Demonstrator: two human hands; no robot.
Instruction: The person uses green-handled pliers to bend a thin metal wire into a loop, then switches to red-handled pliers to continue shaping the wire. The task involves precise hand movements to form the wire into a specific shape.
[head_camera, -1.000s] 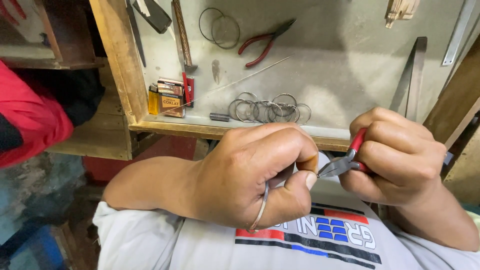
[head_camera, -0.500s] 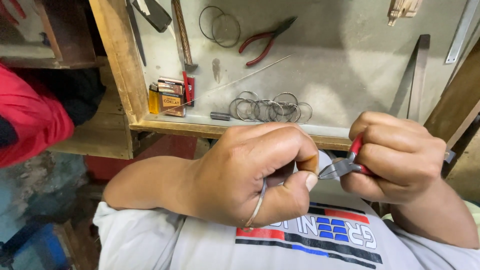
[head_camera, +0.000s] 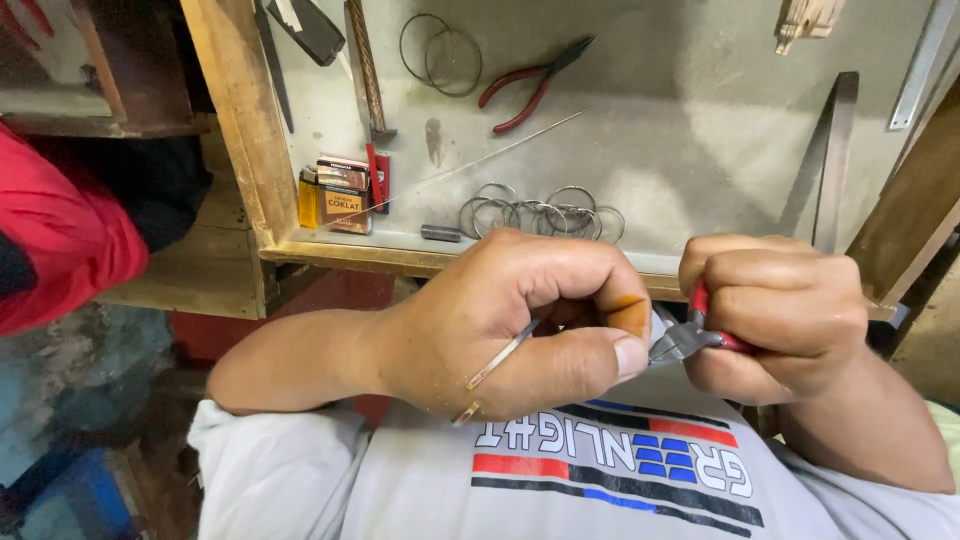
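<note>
Two hands work just below the front edge of the grey bench (head_camera: 700, 150), above a white printed shirt (head_camera: 560, 480). Left hand (head_camera: 500, 325) pinches a thin metal ring (head_camera: 495, 365); right hand (head_camera: 775, 310) is clenched around red-handled pliers (head_camera: 690, 335), their tip meeting the ring. Loose wire rings (head_camera: 540, 215) lie on the bench.

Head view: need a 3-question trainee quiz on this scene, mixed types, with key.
1. True or false: the right hand grips red-handled pliers.
2. What does the left hand hold: A) a screwdriver, B) a thin metal strip, C) a hammer?
3. What lies spare on the grey tabletop, beside the pile of metal rings?

Key: 1 true. 2 B. 3 a second pair of red-handled pliers.
</note>
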